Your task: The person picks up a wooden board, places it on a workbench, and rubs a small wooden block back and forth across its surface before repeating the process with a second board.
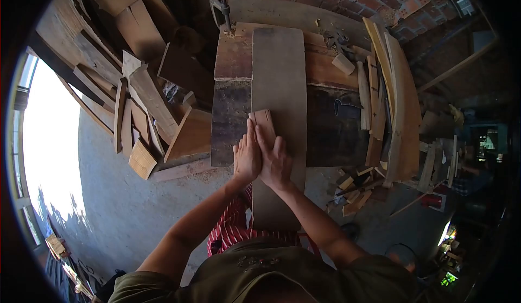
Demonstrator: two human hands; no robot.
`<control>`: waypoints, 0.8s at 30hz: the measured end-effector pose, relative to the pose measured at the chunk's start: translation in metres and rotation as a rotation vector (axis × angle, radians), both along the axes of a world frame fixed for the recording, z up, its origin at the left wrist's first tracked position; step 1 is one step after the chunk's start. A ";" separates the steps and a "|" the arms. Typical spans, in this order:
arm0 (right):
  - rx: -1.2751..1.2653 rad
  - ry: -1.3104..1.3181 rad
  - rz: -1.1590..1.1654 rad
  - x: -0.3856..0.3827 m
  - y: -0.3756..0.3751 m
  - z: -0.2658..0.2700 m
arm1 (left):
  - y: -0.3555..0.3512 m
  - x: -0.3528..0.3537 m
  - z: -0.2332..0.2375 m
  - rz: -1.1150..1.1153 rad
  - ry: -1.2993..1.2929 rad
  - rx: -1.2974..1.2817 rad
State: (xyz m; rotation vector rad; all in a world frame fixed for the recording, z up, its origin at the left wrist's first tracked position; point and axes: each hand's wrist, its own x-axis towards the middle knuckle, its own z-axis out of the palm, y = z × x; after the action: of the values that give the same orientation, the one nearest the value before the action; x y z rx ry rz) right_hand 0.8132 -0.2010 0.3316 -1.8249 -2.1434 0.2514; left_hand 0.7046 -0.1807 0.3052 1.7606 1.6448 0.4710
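A long grey-brown board [278,69] lies lengthwise across the workbench, its near end against my body. On the board's left edge rests a small flat wooden block [264,122] with thin dark slits near its far end. My left hand [247,156] presses along the block's left side, index finger stretched forward near the board's edge. My right hand [275,164] grips the block's right side, its index finger extended along the top and the other fingers bent. The hands touch each other, and the block's near part is hidden under them.
A clamp [221,13] stands at the bench's far left corner. Leaning planks [399,107] line the right side; a dark cup-like outline [346,108] shows on the benchtop [336,135]. Wood scraps [355,192] lie at lower right, with piled boards [149,94] on the left.
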 end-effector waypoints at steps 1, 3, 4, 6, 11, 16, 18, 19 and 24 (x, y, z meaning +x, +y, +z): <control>0.003 0.005 -0.019 0.001 0.034 0.001 | 0.034 0.000 -0.009 -0.003 0.002 0.110; 0.066 0.034 -0.053 0.002 0.103 0.001 | 0.113 0.002 0.000 -0.025 0.013 0.059; 0.116 0.050 -0.069 0.004 0.140 -0.002 | 0.155 0.005 -0.011 0.001 0.008 0.134; 0.102 0.050 -0.133 0.006 0.212 -0.005 | 0.240 0.009 -0.008 -0.007 0.055 0.089; 0.126 -0.017 -0.098 0.018 0.285 -0.009 | 0.307 0.028 0.009 0.083 0.129 -0.009; 0.115 0.010 -0.177 0.030 0.158 -0.008 | 0.186 0.041 0.000 -0.053 0.141 0.091; 0.057 -0.035 -0.203 0.036 0.080 -0.006 | 0.105 0.048 0.019 -0.123 0.117 -0.043; 0.063 -0.023 -0.202 0.039 0.041 -0.005 | 0.065 0.051 0.016 -0.142 0.084 -0.038; -0.044 -0.069 -0.252 0.044 -0.077 0.005 | -0.062 0.057 0.010 -0.220 0.057 -0.013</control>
State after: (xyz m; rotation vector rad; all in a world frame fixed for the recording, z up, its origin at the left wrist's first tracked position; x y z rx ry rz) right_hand 0.8568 -0.2782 0.3366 -2.1324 -1.9384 0.1799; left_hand 0.7615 -0.2424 0.3149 1.9339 1.4659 0.3097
